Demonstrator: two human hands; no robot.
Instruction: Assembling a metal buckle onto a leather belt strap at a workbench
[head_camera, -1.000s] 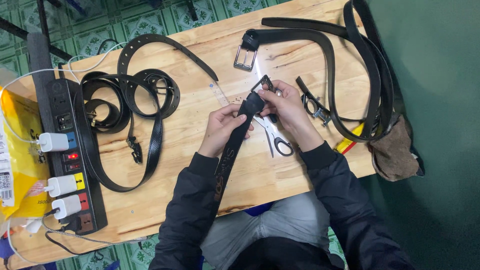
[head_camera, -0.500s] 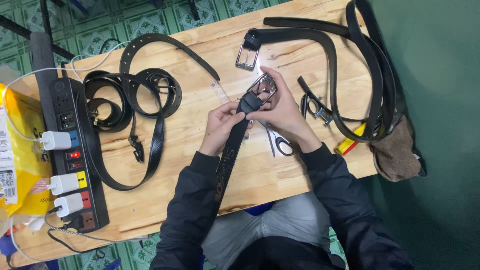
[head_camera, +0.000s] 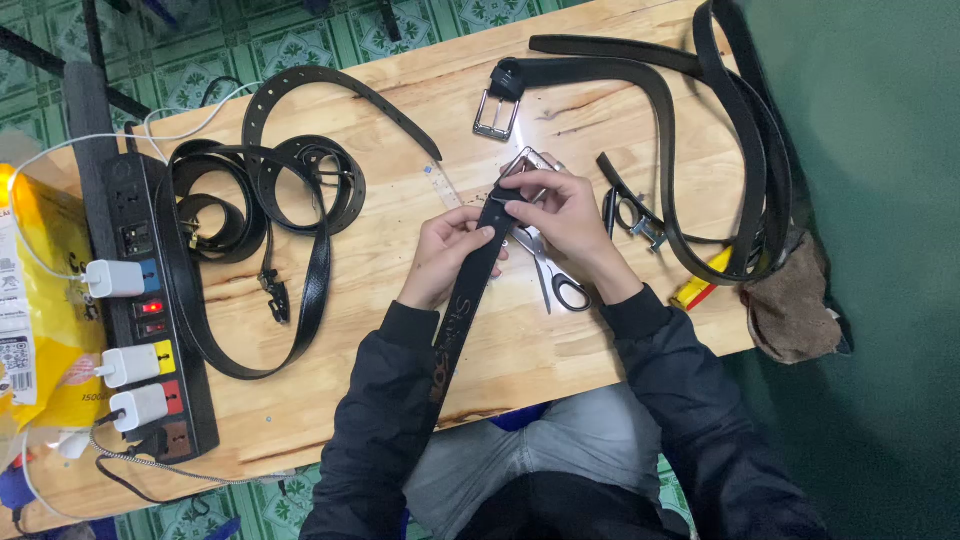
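Single head-worn view looks steeply down from above onto wooden table, fairly close, near edge at bottom.

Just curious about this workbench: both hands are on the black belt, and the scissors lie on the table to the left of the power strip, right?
Not quite. Both hands, left and right, are on the belt, but the scissors lie beneath the right hand, far right of the power strip at the table's left edge. The head view shows it.
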